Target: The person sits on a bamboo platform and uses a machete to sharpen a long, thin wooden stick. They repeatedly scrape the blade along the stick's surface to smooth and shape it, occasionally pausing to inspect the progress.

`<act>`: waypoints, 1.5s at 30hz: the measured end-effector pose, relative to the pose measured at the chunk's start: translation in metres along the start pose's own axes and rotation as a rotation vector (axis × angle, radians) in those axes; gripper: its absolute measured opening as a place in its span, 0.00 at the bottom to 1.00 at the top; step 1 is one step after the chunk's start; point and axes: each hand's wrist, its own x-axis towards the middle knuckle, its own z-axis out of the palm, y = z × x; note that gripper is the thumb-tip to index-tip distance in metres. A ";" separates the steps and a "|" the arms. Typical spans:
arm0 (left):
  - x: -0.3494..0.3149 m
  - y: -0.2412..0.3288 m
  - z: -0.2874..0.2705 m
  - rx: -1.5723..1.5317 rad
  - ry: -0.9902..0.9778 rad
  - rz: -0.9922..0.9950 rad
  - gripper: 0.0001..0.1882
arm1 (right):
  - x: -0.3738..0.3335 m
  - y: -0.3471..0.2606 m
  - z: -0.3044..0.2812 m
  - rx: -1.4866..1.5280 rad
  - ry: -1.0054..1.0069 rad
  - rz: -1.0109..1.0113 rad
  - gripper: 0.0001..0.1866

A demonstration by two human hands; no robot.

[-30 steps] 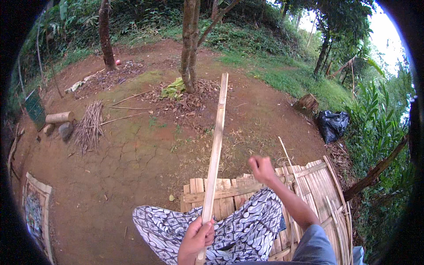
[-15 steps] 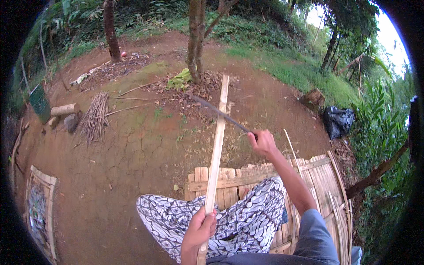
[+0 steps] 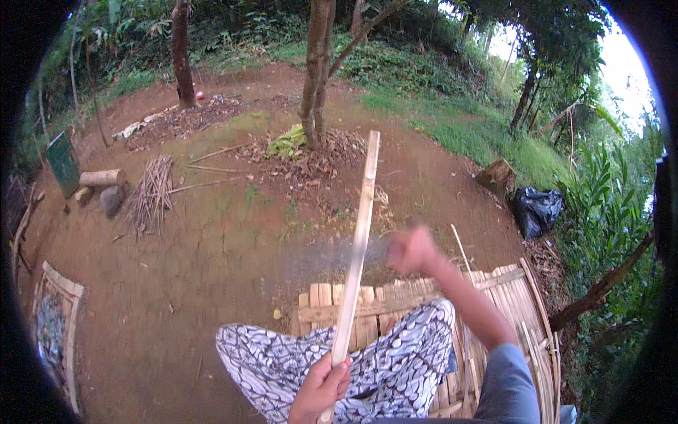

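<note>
outdoors, left fingers (image 3: 343, 379) gripping strip (image 3: 364, 212), right fingers (image 3: 400, 253) gripping blurred blade (image 3: 318, 260), slatted platform (image 3: 500, 300), earth (image 3: 212, 268)

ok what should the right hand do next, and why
Perhaps ease the long grey blade in the bare right hand to a stop short of the bare left hand: it is blurred as if moving fast across the straight, pale wooden strip, whose lower part the left hand grips.

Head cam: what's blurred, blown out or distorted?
Head view: right hand motion-blurred, its grey blade a smear; left hand and wooden strip much clearer; upper-right sky blown out; bamboo platform bowed toward the rim; corners black.
</note>
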 end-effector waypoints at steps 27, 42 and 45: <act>0.036 -0.003 -0.013 0.228 0.116 0.204 0.16 | -0.055 0.014 0.132 0.707 0.281 0.892 0.29; 0.091 -0.052 -0.029 0.224 0.322 -0.096 0.24 | -0.092 -0.067 0.163 1.084 0.238 0.422 0.20; 0.105 -0.053 -0.022 0.188 0.320 -0.120 0.23 | -0.093 -0.088 0.150 1.049 0.189 0.229 0.22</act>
